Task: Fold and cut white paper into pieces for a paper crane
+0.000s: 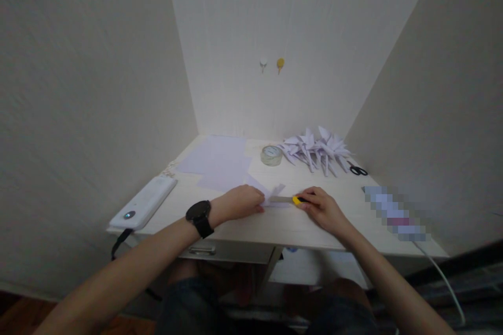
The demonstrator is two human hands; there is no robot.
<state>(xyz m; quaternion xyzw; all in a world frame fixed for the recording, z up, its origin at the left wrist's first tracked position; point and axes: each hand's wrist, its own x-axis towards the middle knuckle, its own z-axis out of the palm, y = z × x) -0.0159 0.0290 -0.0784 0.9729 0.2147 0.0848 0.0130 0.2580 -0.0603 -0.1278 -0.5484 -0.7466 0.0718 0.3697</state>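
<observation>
My right hand [323, 210] grips a yellow and black utility knife [297, 200], its long blade pointing left over a folded piece of white paper [278, 192]. Across from the blade tip, my left hand [245, 202] has its fingers curled together on that paper, at the near edge of the white sheets; its fingertips are partly hidden. A black watch is on the left wrist. Behind the hands, loose white sheets [220, 154] overlap on the desk.
A roll of clear tape [271, 155] stands behind the knife, beside a pile of folded paper pinwheel-like shapes [314, 147]. Black scissors [358, 170] lie right of the pile. A white device [145, 203] sits at the desk's left edge, a blurred-out cabled object [395, 214] at the right.
</observation>
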